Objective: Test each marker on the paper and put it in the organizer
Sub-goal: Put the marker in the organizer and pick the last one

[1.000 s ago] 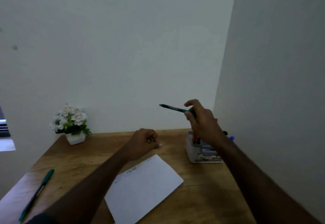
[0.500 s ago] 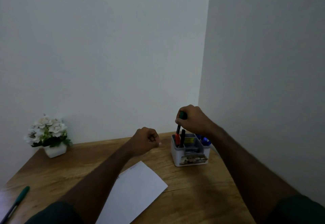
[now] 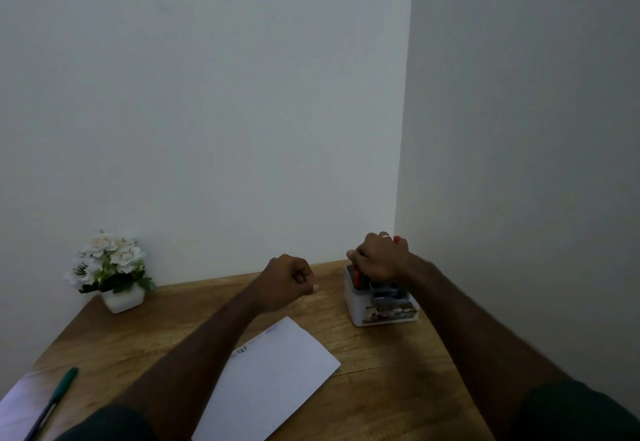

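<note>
At two o'clock, our right hand (image 3: 380, 257) closes over the organizer (image 3: 382, 305); left hand (image 3: 289, 278) fisted, apparently empty. Downward pressure could tip it.

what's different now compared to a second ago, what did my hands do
The right hand carried the green marker from mid-air down into the organizer and now rests over it, hiding the marker; whether it has let go can't be told. The left hand stayed fisted above the table. The paper, the loose green pen and the flower pot lie as before.
</note>
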Demonstrator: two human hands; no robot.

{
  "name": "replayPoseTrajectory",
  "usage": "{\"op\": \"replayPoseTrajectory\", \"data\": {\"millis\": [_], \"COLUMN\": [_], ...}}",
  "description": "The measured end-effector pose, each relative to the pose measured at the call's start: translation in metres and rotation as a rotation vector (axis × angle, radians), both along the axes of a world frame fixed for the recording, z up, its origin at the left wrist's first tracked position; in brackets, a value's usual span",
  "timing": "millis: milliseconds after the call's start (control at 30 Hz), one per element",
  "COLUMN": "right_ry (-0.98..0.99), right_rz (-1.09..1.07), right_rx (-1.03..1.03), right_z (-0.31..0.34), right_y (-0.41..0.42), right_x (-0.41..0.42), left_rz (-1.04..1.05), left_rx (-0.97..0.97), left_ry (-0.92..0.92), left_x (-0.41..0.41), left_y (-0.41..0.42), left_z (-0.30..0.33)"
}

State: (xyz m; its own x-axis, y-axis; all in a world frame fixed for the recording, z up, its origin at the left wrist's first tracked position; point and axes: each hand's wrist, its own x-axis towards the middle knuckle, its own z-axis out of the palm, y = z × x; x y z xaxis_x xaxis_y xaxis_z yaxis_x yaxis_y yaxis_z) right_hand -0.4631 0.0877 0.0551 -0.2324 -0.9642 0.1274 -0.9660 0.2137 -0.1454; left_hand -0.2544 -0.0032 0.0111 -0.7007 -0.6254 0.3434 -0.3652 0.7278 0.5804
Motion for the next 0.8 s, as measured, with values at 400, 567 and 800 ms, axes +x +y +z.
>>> {"op": "replayPoseTrajectory", "data": {"millis": [400,567,800], "right_ry": [-0.138,-0.257,-0.347], "right_rz": [0.314,0.53,0.618], "right_rx": [-0.385,-0.272,-0.127], "right_z": [-0.006,-0.04,-0.078], "right_y": [-0.016,-0.035,-0.049], "right_x": [0.103,0.202,0.333], "left_rz": [0.139,0.279,0.616], "left_rx": [0.009,0.0,0.065], "left_ry": [0.024,0.017,-0.026], "left_x": [0.098,0.199,0.338], "left_y": [0.004,0.009,0.016], "left_z": [0.006,-0.005,-0.036]}}
